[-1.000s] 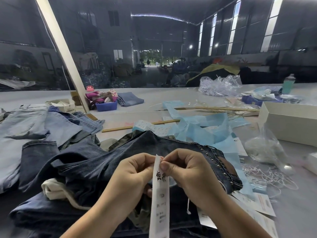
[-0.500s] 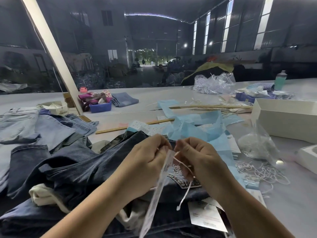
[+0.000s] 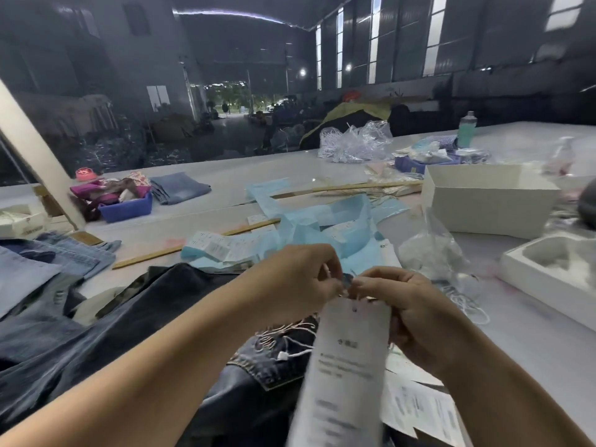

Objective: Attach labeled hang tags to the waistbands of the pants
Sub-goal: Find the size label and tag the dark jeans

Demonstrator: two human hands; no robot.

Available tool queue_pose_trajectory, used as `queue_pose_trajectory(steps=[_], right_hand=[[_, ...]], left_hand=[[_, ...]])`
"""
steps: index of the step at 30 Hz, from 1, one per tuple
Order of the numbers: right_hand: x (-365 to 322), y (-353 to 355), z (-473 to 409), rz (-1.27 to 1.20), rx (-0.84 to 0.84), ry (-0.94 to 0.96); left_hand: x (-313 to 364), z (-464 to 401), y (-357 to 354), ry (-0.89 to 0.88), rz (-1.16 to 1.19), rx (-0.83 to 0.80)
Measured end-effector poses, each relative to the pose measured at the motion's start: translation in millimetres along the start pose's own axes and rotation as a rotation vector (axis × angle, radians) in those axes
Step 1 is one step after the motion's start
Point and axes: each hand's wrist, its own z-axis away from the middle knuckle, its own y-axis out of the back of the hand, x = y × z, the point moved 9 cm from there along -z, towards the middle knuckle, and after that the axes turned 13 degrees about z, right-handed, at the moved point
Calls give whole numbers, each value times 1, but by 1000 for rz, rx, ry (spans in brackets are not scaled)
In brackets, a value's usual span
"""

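A long white hang tag (image 3: 345,366) with printed text hangs face-on between my hands, blurred at its lower end. My left hand (image 3: 300,279) pinches a thin white string at the tag's top. My right hand (image 3: 406,301) grips the tag's upper right edge and the string. Both hands meet just above the dark denim pants (image 3: 154,317) lying across the near table. An embroidered back pocket (image 3: 274,350) shows under the tag, with a loose end of white string (image 3: 290,354) over it.
Lighter jeans (image 3: 48,266) are piled at the left. Blue paper strips (image 3: 325,230) and printed labels lie beyond the hands. A white box (image 3: 483,201), a white tray (image 3: 548,279), a clear bag (image 3: 429,253) and loose white strings (image 3: 467,304) fill the right side. A blue bin (image 3: 125,208) stands far left.
The tag has turned from edge-on to facing me. My hands have closed together at its top hole, and the view has swung left and nearer the pants.
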Motion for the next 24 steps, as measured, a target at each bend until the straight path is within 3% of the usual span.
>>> queue_pose_trajectory(steps=[3, 6, 12, 15, 24], right_hand=[[17, 29, -4, -40, 110, -32], [37, 44, -7, -64, 117, -76], [75, 69, -18, -71, 202, -157], [89, 72, -23, -162, 207, -201], [97, 76, -27, -82, 208, -180]], left_hand=[[-16, -26, -38, 76, -237, -221], [-21, -44, -69, 109, -303, -355], [-17, -76, -101, 42, -525, -335], [-10, -74, -119, -19, -535, -317], [-8, -60, -138, -116, -617, -387]])
